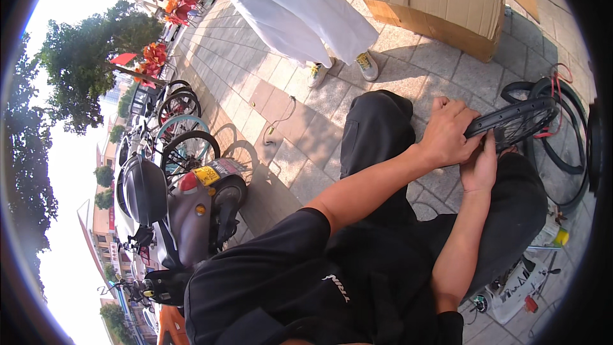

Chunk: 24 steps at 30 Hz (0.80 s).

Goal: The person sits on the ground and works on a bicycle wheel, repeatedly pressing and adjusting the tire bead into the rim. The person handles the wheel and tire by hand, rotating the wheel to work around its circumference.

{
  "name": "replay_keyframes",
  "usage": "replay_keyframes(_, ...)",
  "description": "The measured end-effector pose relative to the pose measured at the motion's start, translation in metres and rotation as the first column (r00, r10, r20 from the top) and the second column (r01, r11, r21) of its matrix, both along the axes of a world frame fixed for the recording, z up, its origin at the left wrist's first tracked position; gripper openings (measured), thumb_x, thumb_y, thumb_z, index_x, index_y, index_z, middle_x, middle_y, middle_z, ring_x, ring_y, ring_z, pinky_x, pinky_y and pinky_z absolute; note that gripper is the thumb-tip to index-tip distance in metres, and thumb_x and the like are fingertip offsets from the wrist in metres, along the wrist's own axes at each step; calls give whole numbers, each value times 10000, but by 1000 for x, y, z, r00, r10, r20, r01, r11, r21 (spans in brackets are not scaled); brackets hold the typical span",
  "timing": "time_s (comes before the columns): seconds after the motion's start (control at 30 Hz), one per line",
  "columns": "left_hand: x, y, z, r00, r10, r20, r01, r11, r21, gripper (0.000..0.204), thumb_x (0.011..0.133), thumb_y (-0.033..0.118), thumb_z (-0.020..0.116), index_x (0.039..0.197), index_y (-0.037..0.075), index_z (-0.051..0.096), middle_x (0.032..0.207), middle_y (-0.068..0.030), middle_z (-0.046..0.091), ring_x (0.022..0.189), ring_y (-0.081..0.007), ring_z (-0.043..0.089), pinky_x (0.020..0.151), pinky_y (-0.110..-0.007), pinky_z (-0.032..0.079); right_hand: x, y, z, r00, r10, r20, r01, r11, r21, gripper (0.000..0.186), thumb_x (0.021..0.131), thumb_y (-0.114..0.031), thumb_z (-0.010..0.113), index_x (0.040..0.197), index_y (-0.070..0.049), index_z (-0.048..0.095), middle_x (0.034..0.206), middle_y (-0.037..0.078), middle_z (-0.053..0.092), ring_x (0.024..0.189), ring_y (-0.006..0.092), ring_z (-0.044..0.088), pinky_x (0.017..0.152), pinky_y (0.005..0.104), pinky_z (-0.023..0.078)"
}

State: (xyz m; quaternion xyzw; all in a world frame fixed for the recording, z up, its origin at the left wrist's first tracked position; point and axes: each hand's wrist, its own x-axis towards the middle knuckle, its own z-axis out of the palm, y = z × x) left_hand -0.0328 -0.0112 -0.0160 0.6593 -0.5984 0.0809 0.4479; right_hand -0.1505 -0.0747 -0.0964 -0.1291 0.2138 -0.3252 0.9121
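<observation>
A black spoked bicycle wheel [513, 116] stands out to the right of my knees, seen nearly edge-on, with a row of holes along its rim. My left hand [449, 129] wraps its fingers over the rim's near end. Just below, my right hand [479, 167] is closed on the same end, thumb pressed up against the rim. Between my palms the rim is partly hidden. Black rubber tyre or tube loops [575, 169] lie on the paving beyond the wheel, with a thin red cord or hose [560, 75] among them.
A large open cardboard box [440, 16] stands on the paving ahead. To its left stands a person in white trousers [287, 9]. At left are a parked scooter [191, 211] and several bicycles [182, 121]. Small tools and parts lie by a white sheet or bag [514, 291] at lower right.
</observation>
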Motion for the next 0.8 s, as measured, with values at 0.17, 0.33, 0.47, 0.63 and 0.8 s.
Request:
replay_keyframes(0.17,2,4,-1,996,-75,-51,77,996,46,361,744,198,825,1056,39,736,845,-103,613,827,-305,588,870,-428,386,3,-3,-12,996,-3,95,0,1000,23,393,1135,-353,472,1375,-60,577,1359,76,622,1266,204,608,1093,389,503)
replay_keyframes(0.33,13,15,11,961,-260,-91,271,954,132,458,764,212,769,1177,26,703,883,-120,603,868,-322,581,894,-422,389,7,-5,-13,994,53,94,-62,994,86,398,1115,-346,501,1374,-55,579,1361,94,622,1270,234,613,1085,404,520)
replay_keyframes(0.47,19,15,10,945,-318,-77,326,932,159,507,785,205,748,1250,17,668,937,-137,601,925,-349,588,911,-447,411,11,-3,-6,997,50,61,-56,992,111,413,1107,-377,522,1375,-70,583,1344,86,629,1234,222,623,1057,388,530)
replay_keyframes(0.63,7,4,6,965,-216,-151,238,961,143,367,826,165,777,1134,5,657,967,-173,606,932,-415,601,838,-509,475,-10,-12,-33,967,80,243,-69,996,-52,398,1094,-413,556,1321,-92,615,1199,36,666,1041,145,650,920,315,553)
replay_keyframes(0.8,6,-12,8,994,-31,-104,56,968,246,318,850,238,794,956,-6,620,895,-212,623,840,-460,618,756,-533,486,-2,7,16,995,-86,52,90,992,-84,307,1114,-331,560,1282,-88,644,1172,-8,678,1075,120,645,940,309,530)
